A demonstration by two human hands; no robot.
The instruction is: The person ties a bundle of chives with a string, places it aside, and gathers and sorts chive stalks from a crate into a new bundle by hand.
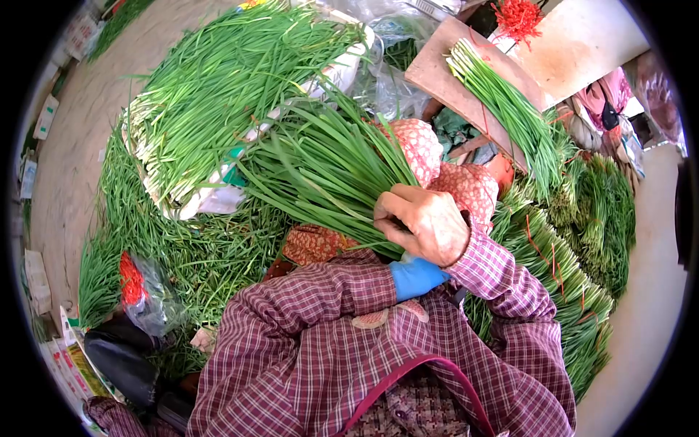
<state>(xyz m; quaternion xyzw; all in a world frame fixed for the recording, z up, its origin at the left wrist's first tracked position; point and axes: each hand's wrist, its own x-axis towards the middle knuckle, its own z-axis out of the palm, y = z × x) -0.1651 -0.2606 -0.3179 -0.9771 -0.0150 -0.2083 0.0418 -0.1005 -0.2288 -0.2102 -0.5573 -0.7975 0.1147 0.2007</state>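
Observation:
A loose bunch of garlic chives [342, 164] lies across my lap, its leaves fanning up and left and one end running under my hands. My right hand [426, 224], bare, is over that end with thumb and fingers curled together. Whatever is between the fingertips is too small to make out. Below it is my left hand [419, 277] in a blue glove; only its wrist and back show, and its fingers are hidden. Patterned red cloth [466, 189] covers my knees beside the bunch.
A large heap of chives [240, 95] lies on white sacking at upper left. One tied bundle [506, 105] rests on a board [429, 65]. Several tied bundles [553, 269] are stacked at right. Red ties [132, 280] sit at left, with more red ties [518, 18] at top right.

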